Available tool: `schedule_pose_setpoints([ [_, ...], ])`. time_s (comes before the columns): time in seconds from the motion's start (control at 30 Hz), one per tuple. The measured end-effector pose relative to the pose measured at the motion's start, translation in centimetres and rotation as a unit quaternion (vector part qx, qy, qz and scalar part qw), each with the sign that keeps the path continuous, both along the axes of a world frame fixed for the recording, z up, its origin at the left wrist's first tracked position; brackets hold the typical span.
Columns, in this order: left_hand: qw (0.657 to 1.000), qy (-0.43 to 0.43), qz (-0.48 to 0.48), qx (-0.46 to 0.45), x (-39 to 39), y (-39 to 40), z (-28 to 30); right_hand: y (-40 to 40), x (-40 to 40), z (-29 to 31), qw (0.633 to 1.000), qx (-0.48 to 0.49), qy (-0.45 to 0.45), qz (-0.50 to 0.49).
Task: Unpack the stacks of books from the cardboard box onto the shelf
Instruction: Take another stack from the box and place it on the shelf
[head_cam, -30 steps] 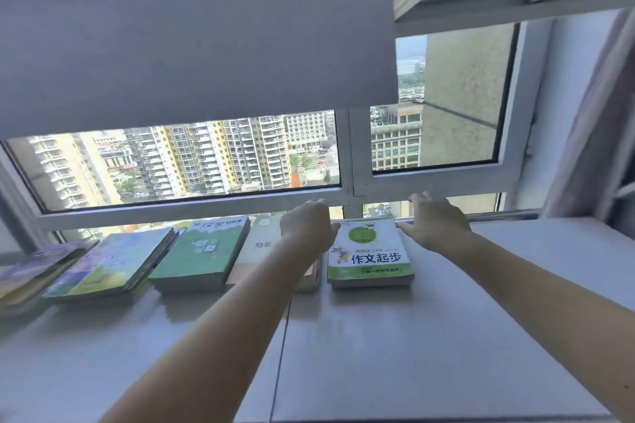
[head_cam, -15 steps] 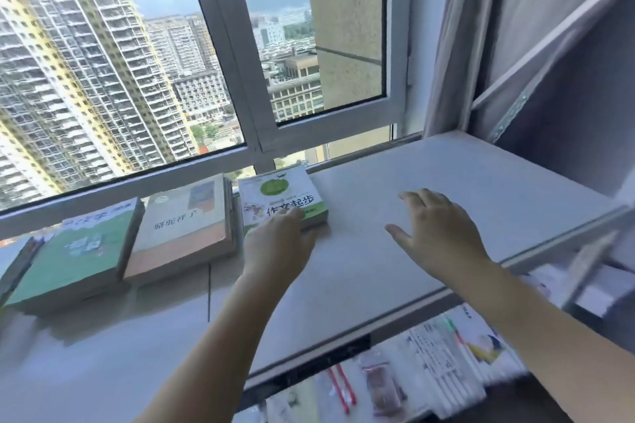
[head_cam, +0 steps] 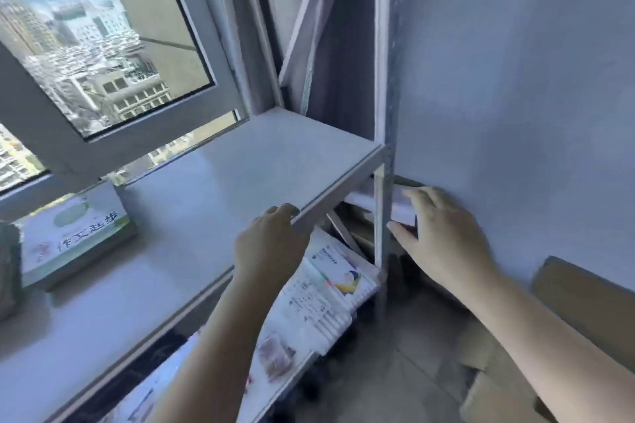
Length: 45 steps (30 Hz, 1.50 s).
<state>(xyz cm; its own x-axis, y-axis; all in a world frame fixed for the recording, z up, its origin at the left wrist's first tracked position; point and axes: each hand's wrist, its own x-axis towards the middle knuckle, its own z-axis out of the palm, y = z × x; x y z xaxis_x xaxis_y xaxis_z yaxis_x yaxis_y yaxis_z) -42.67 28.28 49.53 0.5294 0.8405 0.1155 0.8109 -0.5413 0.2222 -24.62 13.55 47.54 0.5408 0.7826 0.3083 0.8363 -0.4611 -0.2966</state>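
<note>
Head view gives me a blurred frame, looking down across the white shelf board (head_cam: pixel 240 175) by the window (head_cam: pixel 103 55). My left hand (head_cam: pixel 271 244) hangs over the shelf's front edge, fingers loosely curled and holding nothing. My right hand (head_cam: pixel 443 237) is spread, fingers apart and empty, beside the shelf's white upright post (head_cam: pixel 381 216) near the pale wall (head_cam: pixel 515 79). A white and green paperback book (head_cam: pixel 74 233) lies flat on the shelf at far left, well apart from both hands. More white booklets (head_cam: pixel 323 292) lie on the tier below. Brown cardboard box flaps (head_cam: pixel 584 299) show at lower right, by the floor.
</note>
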Motion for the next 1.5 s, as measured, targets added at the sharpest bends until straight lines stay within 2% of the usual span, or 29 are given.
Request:
schedule_pose_setpoints([
  [0.33,0.987,-0.005,-0.153,-0.057,17.2,-16.0,-4.9,-21.9,13.0,-4.0,0.987,-0.05,0.027,-0.149],
  [0.63,0.955,0.032,-0.272,-0.115,29.0,-27.4,-9.8,-35.1,19.6,-8.6,0.959,-0.09,0.065,-0.262],
  [0.83,0.922,0.08,-0.346,-0.151,34.2,-30.4,-14.6,-39.0,21.1,-12.6,0.932,-0.106,0.11,-0.328],
  [1.13,0.867,0.138,-0.419,-0.23,41.5,-31.2,-25.1,-41.8,24.1,-20.6,0.89,-0.154,0.108,-0.415],
  [1.3,0.849,0.18,-0.416,-0.273,43.6,-32.9,-33.0,-43.5,26.5,-27.7,0.872,-0.156,0.136,-0.443],
  [1.5,0.836,0.226,-0.412,-0.284,45.5,-36.2,-43.1,-45.5,28.9,-38.5,0.868,-0.185,0.176,-0.426],
])
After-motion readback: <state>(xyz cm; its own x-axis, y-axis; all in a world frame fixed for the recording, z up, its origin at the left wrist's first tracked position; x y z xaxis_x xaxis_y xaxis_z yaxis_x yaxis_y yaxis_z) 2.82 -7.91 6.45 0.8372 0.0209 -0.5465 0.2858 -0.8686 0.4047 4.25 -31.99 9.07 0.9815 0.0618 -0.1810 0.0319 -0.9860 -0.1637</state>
